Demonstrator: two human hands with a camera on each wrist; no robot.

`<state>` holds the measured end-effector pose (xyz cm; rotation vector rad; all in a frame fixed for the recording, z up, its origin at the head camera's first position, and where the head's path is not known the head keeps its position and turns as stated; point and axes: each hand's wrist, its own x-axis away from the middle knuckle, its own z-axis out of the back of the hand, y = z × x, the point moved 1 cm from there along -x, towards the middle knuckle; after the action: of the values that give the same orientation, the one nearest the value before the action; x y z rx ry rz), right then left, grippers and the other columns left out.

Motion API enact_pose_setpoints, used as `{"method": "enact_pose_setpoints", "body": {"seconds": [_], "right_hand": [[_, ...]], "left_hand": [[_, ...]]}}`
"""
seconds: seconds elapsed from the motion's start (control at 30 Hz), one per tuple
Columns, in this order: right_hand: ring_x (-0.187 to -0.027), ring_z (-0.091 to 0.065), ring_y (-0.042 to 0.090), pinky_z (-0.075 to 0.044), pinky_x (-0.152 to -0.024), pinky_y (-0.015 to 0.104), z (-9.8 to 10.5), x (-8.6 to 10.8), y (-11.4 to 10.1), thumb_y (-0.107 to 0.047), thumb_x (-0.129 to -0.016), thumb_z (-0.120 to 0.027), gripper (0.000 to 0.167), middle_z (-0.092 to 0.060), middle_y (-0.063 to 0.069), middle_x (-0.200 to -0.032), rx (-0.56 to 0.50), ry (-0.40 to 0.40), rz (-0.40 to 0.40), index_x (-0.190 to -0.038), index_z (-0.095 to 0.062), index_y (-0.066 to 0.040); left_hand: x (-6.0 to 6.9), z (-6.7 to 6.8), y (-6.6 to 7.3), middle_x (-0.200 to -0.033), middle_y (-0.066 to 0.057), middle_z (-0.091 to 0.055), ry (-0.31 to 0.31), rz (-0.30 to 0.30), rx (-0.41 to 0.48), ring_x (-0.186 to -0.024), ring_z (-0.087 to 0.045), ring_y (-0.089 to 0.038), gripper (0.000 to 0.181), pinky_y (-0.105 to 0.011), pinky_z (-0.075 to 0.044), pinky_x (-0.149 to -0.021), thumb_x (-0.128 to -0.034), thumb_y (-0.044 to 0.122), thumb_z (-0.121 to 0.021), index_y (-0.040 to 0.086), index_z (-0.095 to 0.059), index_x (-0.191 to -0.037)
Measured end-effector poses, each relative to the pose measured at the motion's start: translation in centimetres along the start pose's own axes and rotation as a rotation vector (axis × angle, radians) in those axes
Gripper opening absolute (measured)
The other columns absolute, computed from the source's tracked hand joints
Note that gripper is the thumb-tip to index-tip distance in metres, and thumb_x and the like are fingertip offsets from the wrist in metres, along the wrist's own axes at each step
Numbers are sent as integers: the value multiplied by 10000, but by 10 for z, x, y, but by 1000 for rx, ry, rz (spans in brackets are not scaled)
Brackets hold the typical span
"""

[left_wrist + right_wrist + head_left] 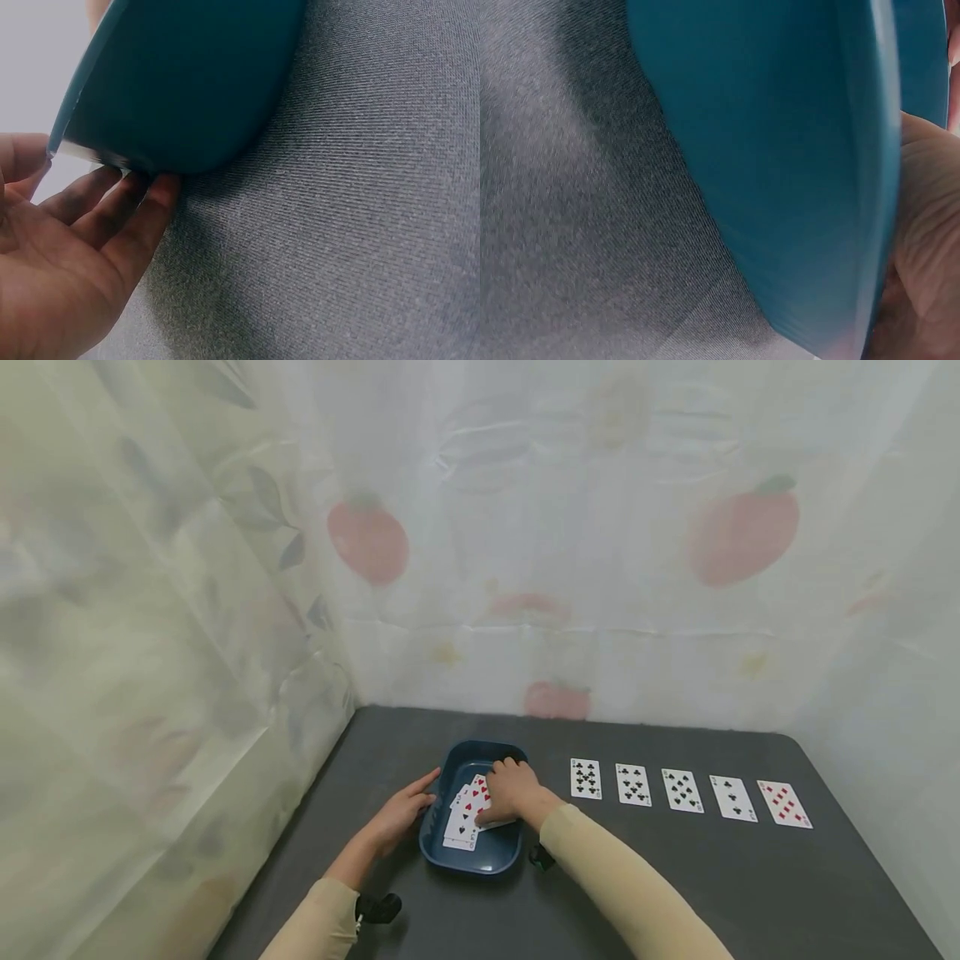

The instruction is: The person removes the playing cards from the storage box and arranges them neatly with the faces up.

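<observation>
Head view: inside the blue tray [487, 863] touched by the loosely extended fingers [142, 229] of the left hand [396, 818], overlapping playing cards [462, 828] could be lifted together by the right hand [513, 790], whose opening and hold are hidden.

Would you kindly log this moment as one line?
left hand: touching tray side | right hand: inside tray, over cards | five-card row: face up on table

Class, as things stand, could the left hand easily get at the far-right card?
Probably not easily: the tray and right arm lie between the left hand and the far-right card.
</observation>
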<state>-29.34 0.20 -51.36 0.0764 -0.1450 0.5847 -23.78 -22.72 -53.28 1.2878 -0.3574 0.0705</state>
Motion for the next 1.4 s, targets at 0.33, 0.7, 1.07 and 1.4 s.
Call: {"method": "enact_pose_setpoints", "body": {"seconds": [0.33, 0.7, 1.07, 1.4], "right_hand": [[-1164, -521, 267, -449, -997, 440, -5, -1, -1, -771, -788, -668, 855, -599, 90, -1341, -7, 19, -19, -1324, -673, -105], [-1148, -484, 239, -425, -986, 442, -3, 1, -2, -686, -784, -747, 781, -574, 56, -1364, -7, -30, 13, -1372, -650, -182], [-1118, -479, 229, -430, -993, 438, 5, 4, -7, -635, -681, -872, 830, -588, 54, -1313, -103, -35, 16, -1305, -664, -130], [-1188, -470, 253, -418, -1038, 461, 4, -1, -10, -606, -652, -909, 923, -558, 67, -1375, -145, -53, -27, -1380, -603, -128]], "left_hand": [[2, -1, 1, -1638, -206, -293, -1, -13, 21, -1392, -434, -449, 561, -663, -409, -1035, -1065, 211, -506, 275, -374, -1607], [4, -2, 1, -1659, -193, -247, -12, -25, 38, -1411, -408, -460, 570, -647, -394, -1054, -1065, 200, -510, 271, -362, -1611], [4, -2, 1, -1661, -179, -251, -8, -23, 26, -1420, -395, -462, 563, -647, -412, -1035, -1073, 196, -492, 284, -356, -1612], [4, -2, 0, -1666, -176, -239, -4, -21, 16, -1431, -373, -469, 563, -659, -395, -1045, -1073, 211, -498, 292, -356, -1612]]}}
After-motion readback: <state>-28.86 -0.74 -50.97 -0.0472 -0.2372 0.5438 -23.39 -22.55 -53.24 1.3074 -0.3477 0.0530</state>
